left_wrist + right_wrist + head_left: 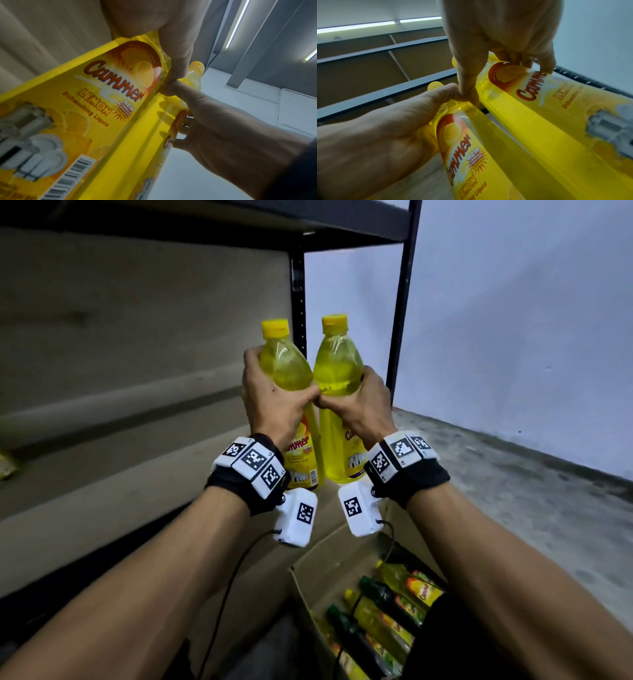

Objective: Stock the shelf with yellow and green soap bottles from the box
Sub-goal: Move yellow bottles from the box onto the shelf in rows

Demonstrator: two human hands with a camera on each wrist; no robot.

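Yellow soap bottles, two of them, are held upright side by side in front of the shelf. The left hand wraps its fingers around the left bottle; the right hand grips the right bottle. The thumbs touch between them. Each bottle is clear plastic filled with yellow liquid, has a yellow cap and a yellow-orange "Cammer Lemon" label. Below the forearms, an open cardboard box holds more yellow and green bottles lying down.
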